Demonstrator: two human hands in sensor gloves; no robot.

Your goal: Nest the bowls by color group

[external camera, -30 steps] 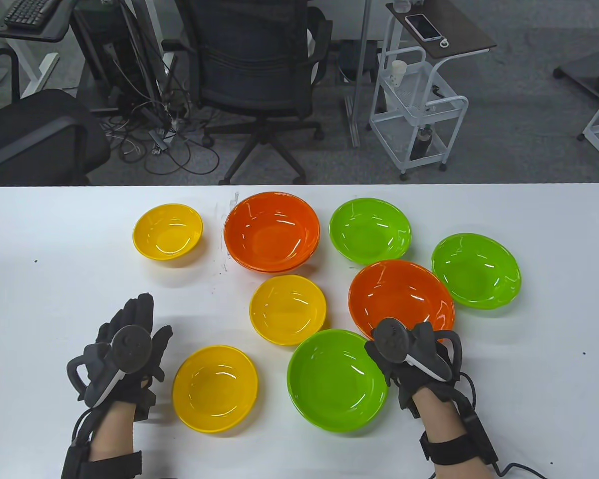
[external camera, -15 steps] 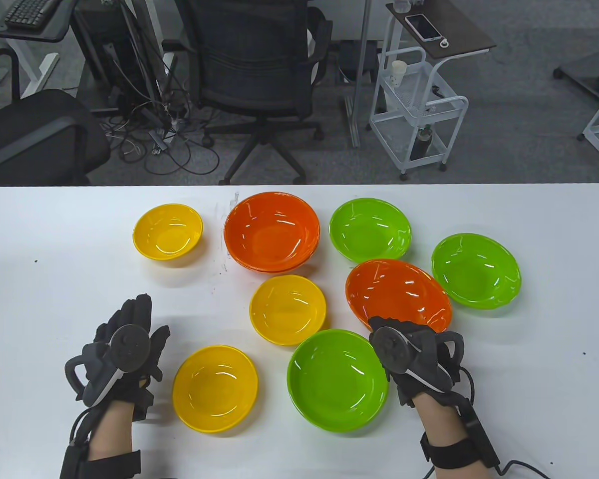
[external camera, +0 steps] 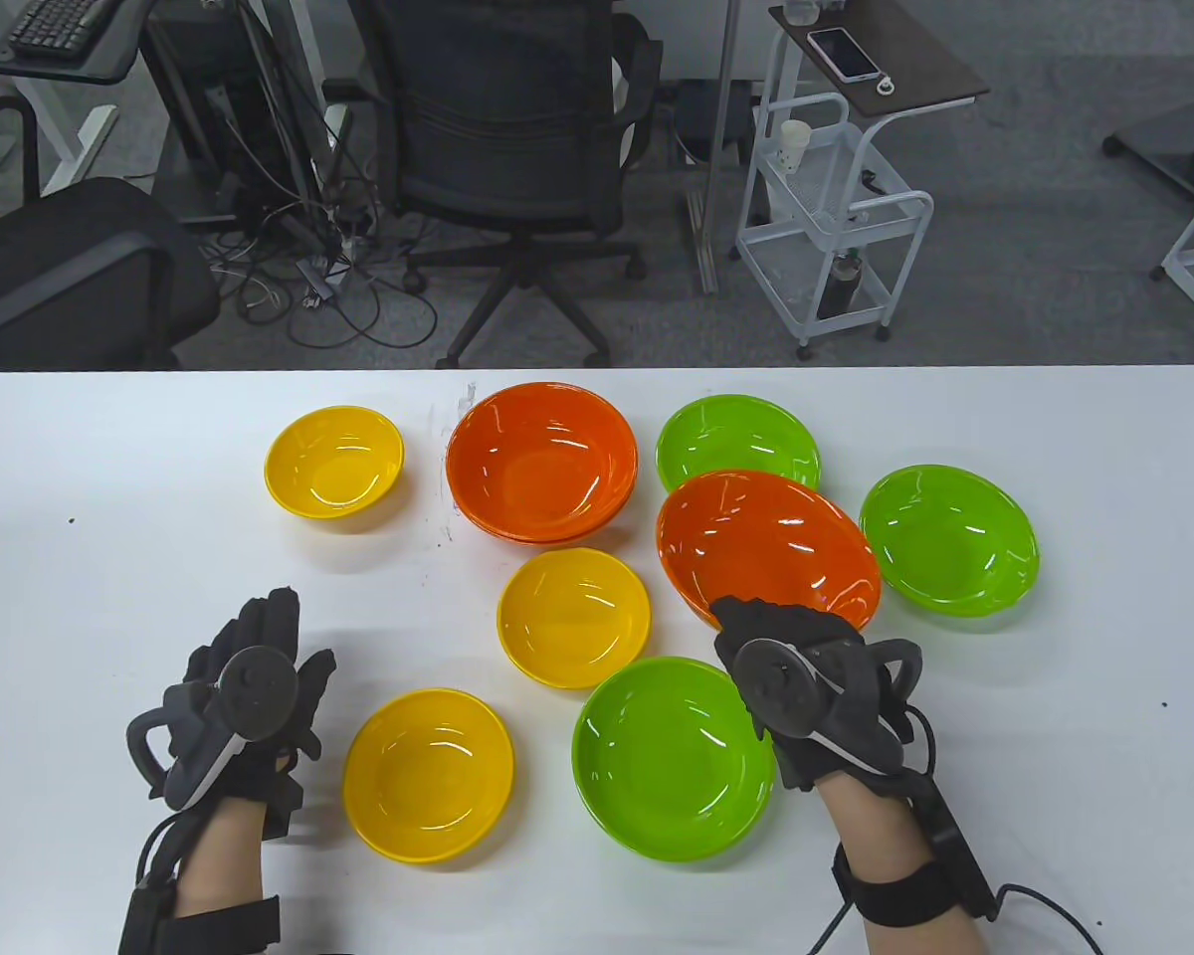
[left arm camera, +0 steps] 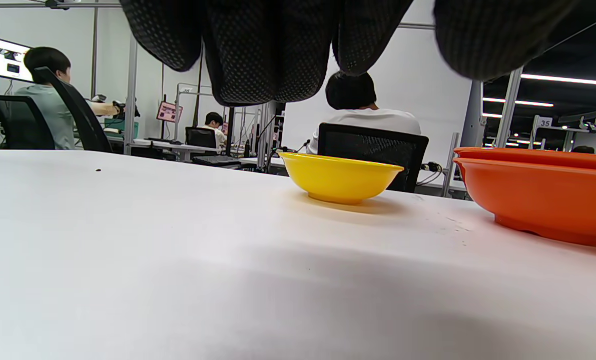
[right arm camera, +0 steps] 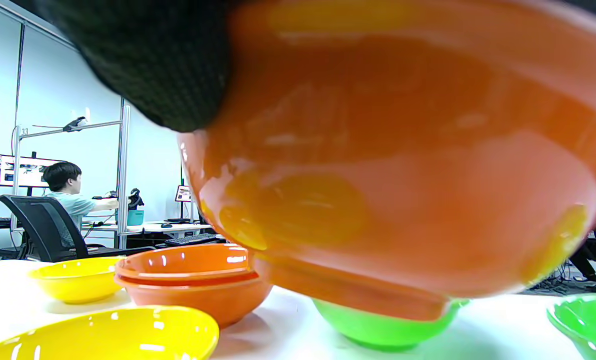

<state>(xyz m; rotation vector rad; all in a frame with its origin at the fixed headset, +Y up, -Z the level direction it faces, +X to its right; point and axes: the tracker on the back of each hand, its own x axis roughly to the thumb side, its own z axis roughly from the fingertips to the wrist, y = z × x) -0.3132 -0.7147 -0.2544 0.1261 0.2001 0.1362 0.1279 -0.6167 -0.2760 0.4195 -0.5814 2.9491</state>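
My right hand (external camera: pixel 756 637) grips the near rim of an orange bowl (external camera: pixel 766 547) and holds it lifted and tilted above the table; it fills the right wrist view (right arm camera: pixel 403 165). A stack of two nested orange bowls (external camera: pixel 542 463) stands at the back middle, also in the right wrist view (right arm camera: pixel 192 280). Three yellow bowls lie at back left (external camera: pixel 334 462), middle (external camera: pixel 573 617) and front (external camera: pixel 428 774). Three green bowls lie at the back (external camera: pixel 731 438), right (external camera: pixel 949 539) and front (external camera: pixel 673 756). My left hand (external camera: pixel 259 676) rests open on the table, holding nothing.
The white table (external camera: pixel 109 557) has bare room at the left and far right. Beyond its far edge stand an office chair (external camera: pixel 517 129) and a white cart (external camera: pixel 826 209).
My right hand has lifted the orange bowl off the table and carried it back and left, so that it now overlaps the back green bowl. The left hand has barely moved.
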